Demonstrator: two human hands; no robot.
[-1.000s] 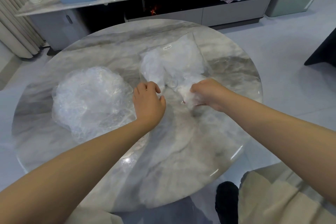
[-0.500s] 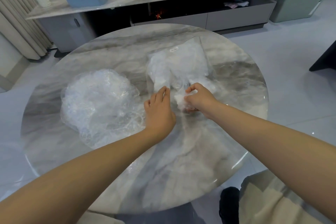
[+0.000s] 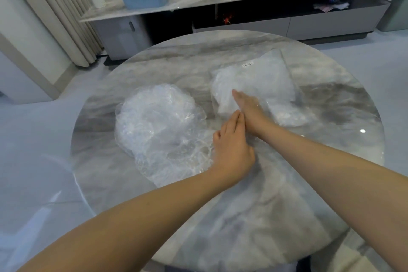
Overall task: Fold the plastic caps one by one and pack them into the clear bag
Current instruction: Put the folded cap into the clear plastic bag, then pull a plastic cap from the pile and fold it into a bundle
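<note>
A round grey-veined marble table [image 3: 242, 216] fills most of the head view, its glossy top catching highlights. On its left half sits a loose heap of plastic caps [image 3: 161, 130]: thin, see-through film, crinkled and puffed into a mound, with gathered frilly edges spilling toward the near side. To the right of it, a little farther back, lies the clear bag [image 3: 260, 86], flat and rectangular, cloudy white where folded caps are packed inside, with a small white label near its far edge. The right hand [image 3: 248, 106] reaches into the bag's near opening, fingers stretched straight and flat, the film glinting over its knuckles; whether it carries a cap under the palm cannot be told. The left hand [image 3: 231, 150] rests at the bag's mouth just beside the right wrist, fingers extended together and touching the plastic, thumb tucked at its side, its heel touching the edge of the heap.
</note>
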